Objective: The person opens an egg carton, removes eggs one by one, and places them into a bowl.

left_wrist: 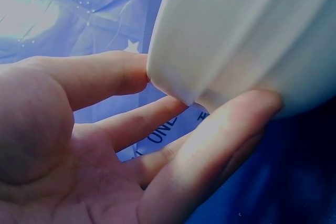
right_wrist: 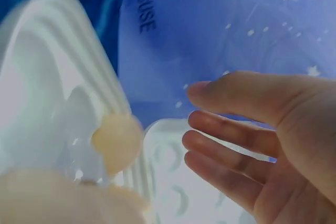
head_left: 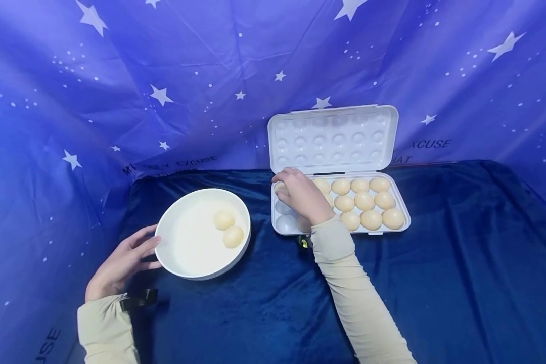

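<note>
My left hand (head_left: 125,260) holds the white bowl (head_left: 177,222) at its left side, the thumb at the rim and fingers spread below against the outer wall (left_wrist: 236,40). Two pale eggs (head_left: 233,236) lie inside, toward the right. Over the back left corner of the white egg carton (head_left: 341,232) is my right hand (head_left: 305,194), partly covering the eggs there. In the right wrist view its fingers are extended and apart with nothing between them, beside an egg (right_wrist: 121,142) in the corner cup. Two cups (head_left: 285,223) at the carton's left end hold no egg.
The carton's lid (head_left: 332,141) stands open at the back, against the purple star-printed cloth (head_left: 236,60). Several eggs (head_left: 371,219) fill the carton's right part. A dark blue cloth (head_left: 236,323) covers the table under bowl and carton.
</note>
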The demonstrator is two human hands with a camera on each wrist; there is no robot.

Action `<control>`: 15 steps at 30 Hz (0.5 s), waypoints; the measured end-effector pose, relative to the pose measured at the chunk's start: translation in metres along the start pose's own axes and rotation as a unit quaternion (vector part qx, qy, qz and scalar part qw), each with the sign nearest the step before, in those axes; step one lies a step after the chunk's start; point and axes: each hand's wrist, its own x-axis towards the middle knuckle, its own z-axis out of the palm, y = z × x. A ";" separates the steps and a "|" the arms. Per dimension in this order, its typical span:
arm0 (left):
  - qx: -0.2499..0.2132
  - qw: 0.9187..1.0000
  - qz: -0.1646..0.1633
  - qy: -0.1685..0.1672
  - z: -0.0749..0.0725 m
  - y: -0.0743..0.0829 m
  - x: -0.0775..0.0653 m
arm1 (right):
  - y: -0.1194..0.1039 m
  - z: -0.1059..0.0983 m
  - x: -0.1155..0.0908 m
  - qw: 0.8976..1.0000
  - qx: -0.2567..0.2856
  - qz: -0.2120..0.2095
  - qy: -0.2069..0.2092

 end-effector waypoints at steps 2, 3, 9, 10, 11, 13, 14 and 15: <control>0.004 1.000 -0.004 0.001 -0.002 0.000 -0.002 | 0.005 0.002 0.001 1.000 0.000 0.008 0.000; 0.007 1.000 -0.005 0.001 -0.002 0.000 -0.003 | 0.007 0.004 0.002 1.000 0.000 0.013 -0.001; 0.003 1.000 -0.003 0.005 -0.003 -0.001 -0.003 | 0.014 0.014 0.003 0.999 0.000 0.031 -0.009; 0.003 1.000 -0.002 0.004 -0.003 -0.001 -0.003 | 0.015 0.015 0.003 0.999 -0.002 0.035 -0.012; 0.003 1.000 -0.001 0.005 -0.002 -0.001 -0.002 | 0.016 0.016 0.003 0.999 -0.005 0.039 -0.016; 0.004 1.000 -0.003 0.006 0.000 -0.001 0.000 | 0.018 0.018 0.003 0.999 -0.010 0.044 -0.024; 0.005 1.000 -0.005 0.008 0.001 -0.001 0.000 | 0.019 0.019 0.004 0.998 -0.013 0.046 -0.028; 0.005 1.000 -0.006 0.010 0.001 -0.001 0.000 | 0.020 0.020 0.004 0.998 -0.015 0.046 -0.030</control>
